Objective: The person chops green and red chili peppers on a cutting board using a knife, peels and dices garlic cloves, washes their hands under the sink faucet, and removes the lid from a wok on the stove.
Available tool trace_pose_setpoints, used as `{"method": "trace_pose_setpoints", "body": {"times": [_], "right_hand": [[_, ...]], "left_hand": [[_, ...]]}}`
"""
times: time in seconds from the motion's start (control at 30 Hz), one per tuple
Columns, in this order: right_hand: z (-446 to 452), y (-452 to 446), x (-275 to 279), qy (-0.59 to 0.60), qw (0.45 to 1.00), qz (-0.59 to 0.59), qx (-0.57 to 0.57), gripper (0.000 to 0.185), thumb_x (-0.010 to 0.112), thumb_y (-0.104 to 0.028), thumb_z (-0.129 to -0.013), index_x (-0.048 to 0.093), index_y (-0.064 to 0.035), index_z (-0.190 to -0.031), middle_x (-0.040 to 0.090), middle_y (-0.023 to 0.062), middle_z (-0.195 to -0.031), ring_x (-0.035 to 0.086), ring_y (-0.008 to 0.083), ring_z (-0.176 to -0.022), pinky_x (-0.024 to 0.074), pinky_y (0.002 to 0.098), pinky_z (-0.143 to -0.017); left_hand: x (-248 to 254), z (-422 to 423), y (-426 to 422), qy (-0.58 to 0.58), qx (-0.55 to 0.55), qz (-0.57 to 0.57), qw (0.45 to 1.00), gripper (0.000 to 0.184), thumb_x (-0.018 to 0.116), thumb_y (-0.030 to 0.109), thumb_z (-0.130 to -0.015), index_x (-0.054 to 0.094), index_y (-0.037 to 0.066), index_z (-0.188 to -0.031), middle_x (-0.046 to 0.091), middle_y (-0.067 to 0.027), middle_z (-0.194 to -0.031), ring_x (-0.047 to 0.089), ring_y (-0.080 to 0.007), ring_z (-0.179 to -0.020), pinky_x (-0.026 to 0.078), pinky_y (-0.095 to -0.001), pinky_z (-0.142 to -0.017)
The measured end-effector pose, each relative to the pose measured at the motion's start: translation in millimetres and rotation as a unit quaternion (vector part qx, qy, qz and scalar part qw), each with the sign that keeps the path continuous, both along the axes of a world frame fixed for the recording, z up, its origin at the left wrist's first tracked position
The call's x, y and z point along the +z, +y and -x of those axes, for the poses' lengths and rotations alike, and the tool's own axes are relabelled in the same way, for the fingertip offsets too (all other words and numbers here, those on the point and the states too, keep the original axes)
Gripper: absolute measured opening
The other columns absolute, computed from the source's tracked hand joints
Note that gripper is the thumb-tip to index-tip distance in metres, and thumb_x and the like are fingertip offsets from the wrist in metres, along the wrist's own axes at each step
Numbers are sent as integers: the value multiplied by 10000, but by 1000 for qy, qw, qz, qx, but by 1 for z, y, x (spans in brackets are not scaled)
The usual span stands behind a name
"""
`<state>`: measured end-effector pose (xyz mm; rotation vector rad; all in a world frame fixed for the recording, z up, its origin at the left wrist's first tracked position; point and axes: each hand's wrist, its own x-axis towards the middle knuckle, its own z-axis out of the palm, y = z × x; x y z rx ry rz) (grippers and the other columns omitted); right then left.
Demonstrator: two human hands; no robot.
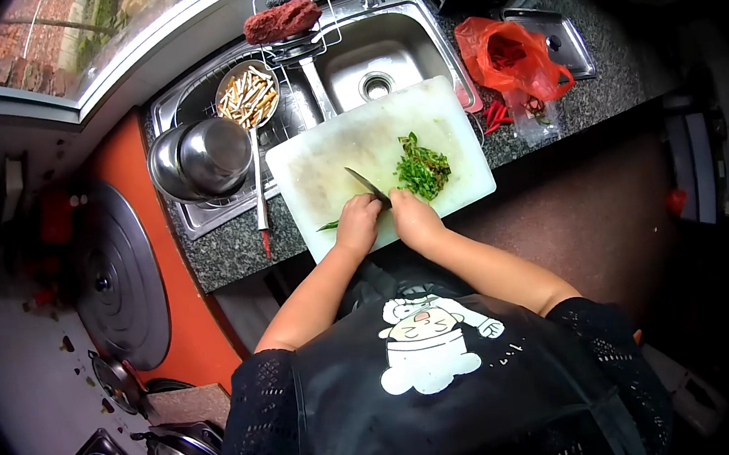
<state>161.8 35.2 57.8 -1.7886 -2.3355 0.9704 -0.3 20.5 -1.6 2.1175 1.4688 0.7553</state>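
Observation:
A white cutting board lies across the front of the sink. My right hand is closed around a knife, its handle hidden in the fist and its blade pointing up and left. Right beside it, my left hand is closed over a slim green vegetable piece, whose pointed end sticks out to the left. Most of that piece is hidden under the fingers. A heap of chopped greens sits on the board's right part, just beyond my right hand.
Behind the board are a steel sink, a long-handled strainer of pale brown strips and steel bowls. Red chillies and a red plastic bag lie on the right. One red chilli rests near the counter's front edge.

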Motion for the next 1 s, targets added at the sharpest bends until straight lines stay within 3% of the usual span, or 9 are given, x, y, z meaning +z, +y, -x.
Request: {"method": "trace_pose_setpoints", "body": {"times": [0.17,0.37,0.6,0.8,0.93,1.0], "right_hand": [[-29,10,-1,58,998,-8,-9,264,610,-126,-912,492,8,-1108,623,252,-1079,631,449,-950,519,518,-818],[-54,10,14,8,999,-21,-31,229,599,-92,-904,492,-6,-1087,622,255,-1032,636,448,-921,529,512,-791],[-41,11,29,-29,999,44,1,195,589,-90,-906,488,2,-1044,613,268,-995,616,467,-888,509,529,-781],[-27,25,-2,67,995,-62,-43,219,597,-96,-901,485,6,-1060,611,266,-994,614,472,-893,508,530,-783],[-30,19,36,-21,999,40,11,239,529,-47,-905,484,1,-1135,618,270,-1015,651,449,-888,534,510,-775],[-30,11,13,-18,1000,24,10,226,529,-45,-895,486,10,-1110,617,271,-1010,645,456,-878,529,519,-769]], "left_hand": [[17,7,-9,-3,46,27,999,131,663,31,-789,688,59,-914,633,-107,-976,581,-331,-960,479,-439,-867],[12,-22,9,-48,25,26,998,162,688,11,-751,665,49,-906,623,-123,-945,572,-338,-954,487,-423,-848],[2,-27,18,24,40,51,998,114,663,59,-785,667,49,-899,614,-121,-908,575,-334,-920,494,-426,-830],[3,-22,15,-15,30,57,998,85,622,50,-792,669,62,-862,616,-117,-877,589,-323,-902,504,-417,-813],[3,-16,19,-4,24,79,997,116,629,28,-776,692,57,-868,637,-127,-884,602,-337,-905,506,-422,-814],[2,-18,17,5,23,85,996,130,618,23,-776,695,58,-875,641,-128,-888,606,-336,-916,508,-418,-815]]}}
